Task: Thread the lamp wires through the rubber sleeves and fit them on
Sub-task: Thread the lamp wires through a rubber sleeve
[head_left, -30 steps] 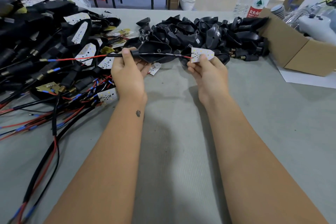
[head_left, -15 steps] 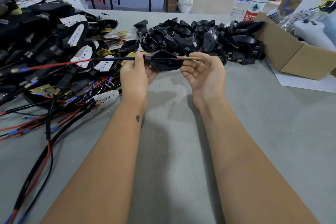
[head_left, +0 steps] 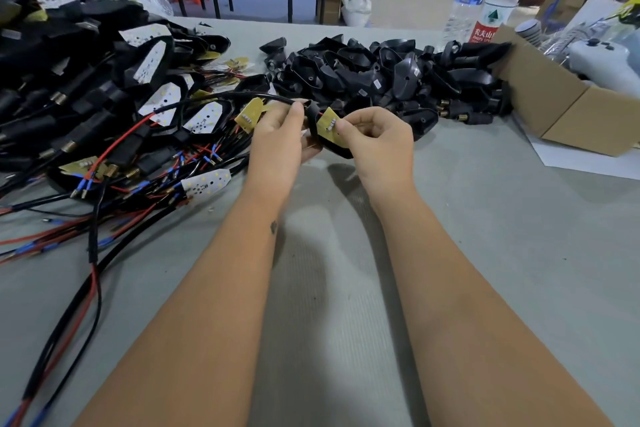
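My left hand (head_left: 280, 135) grips the black rubber sleeve (head_left: 313, 121) where the black-sheathed lamp wire (head_left: 221, 97) enters it; the wire runs off left and turns red and black. My right hand (head_left: 377, 135) pinches the small LED board (head_left: 328, 124), its yellow back toward me, right at the sleeve's wide mouth. The sleeve's lower body (head_left: 337, 149) shows dark between both hands. How deep the board sits in the sleeve is hidden by my fingers.
A heap of loose black rubber sleeves (head_left: 381, 73) lies behind my hands. Wired lamp boards and finished pieces pile up at the left (head_left: 104, 107). A cardboard box (head_left: 561, 104) and two water bottles (head_left: 485, 0) stand at the right, on the grey table (head_left: 346, 288).
My hands have come together: the sleeve slid along the wire toward the LED board, the board flipped from white face to yellow back, and the wire now bows up at the left.
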The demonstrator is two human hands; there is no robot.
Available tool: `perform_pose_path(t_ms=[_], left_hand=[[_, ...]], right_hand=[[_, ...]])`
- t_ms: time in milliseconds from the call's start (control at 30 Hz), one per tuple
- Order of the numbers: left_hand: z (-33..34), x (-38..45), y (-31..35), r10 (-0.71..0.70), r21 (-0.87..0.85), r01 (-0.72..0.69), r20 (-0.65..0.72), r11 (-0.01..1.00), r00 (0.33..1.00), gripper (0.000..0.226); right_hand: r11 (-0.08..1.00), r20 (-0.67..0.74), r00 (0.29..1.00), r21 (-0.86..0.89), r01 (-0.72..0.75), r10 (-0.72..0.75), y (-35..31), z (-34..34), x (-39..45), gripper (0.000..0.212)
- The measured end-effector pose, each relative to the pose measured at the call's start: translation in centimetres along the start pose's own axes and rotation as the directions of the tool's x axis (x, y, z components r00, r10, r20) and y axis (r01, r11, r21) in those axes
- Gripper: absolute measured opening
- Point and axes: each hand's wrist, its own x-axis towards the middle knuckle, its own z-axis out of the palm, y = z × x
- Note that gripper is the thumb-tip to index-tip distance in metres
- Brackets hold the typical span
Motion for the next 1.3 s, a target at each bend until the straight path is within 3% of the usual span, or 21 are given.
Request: perform_pose_path(t_ms=[267, 433, 633, 833, 967, 1033, 1067, 1133, 1300], left_hand=[[-0.14, 0.01, -0.17, 0.035, -0.014, -0.034, 0.022, 0.999, 0.999, 0.027], [-0.14, 0.05, -0.06, 0.037, -0.038, -0.038, -0.034, 0.999, 0.999, 0.028], [-0.24, -0.02, -0.22, 0.017, -0.031, -0.019, -0.058, 0.999, 0.998, 0.03], [-0.27, 0.18, -0.46, -0.006, -0.077, 0.001, -0.061, 0.997, 0.998, 0.027], [-0.19, 0.37, -0.46, -0.073, -0.144, 0.066, -0.043, 0.987, 0.996, 0.017], [-0.25, 0.37, -0.45, -0.075, -0.149, 0.072, -0.018, 0.986, 0.997, 0.009], [-0.24, 0.35, -0.44, -0.063, -0.121, 0.062, -0.006, 0.991, 0.998, 0.005], [-0.16, 0.24, -0.61, -0.03, -0.025, 0.031, 0.014, 0.999, 0.999, 0.017], [-0.24, -0.32, -0.43, 0.01, 0.046, -0.011, 0.016, 0.999, 1.0, 0.027]], right_hand=[[0.998, 0.003, 0.999, -0.062, -0.032, 0.032, 0.26, 0.01, 0.02, 0.008], [0.997, 0.107, 0.991, -0.004, 0.076, -0.075, -0.13, 0.13, -0.28, 0.013], [0.971, 0.08, 0.98, -0.143, 0.192, -0.182, -0.04, 0.42, -0.62, 0.023], [0.989, -0.053, 0.988, -0.059, 0.139, -0.142, -0.49, 0.05, -0.56, 0.014], [0.996, -0.009, 0.996, -0.02, 0.088, -0.088, -0.44, 0.02, -0.33, 0.014], [0.997, 0.034, 0.997, 0.0, 0.074, -0.074, -0.28, 0.14, -0.31, 0.026], [0.997, 0.05, 0.996, -0.028, 0.074, -0.073, -0.12, 0.2, -0.28, 0.031], [0.991, 0.052, 0.996, -0.104, 0.083, -0.078, 0.14, 0.21, -0.22, 0.033], [0.929, 0.041, 0.976, -0.302, 0.216, -0.214, 0.35, -0.07, -0.29, 0.006]])
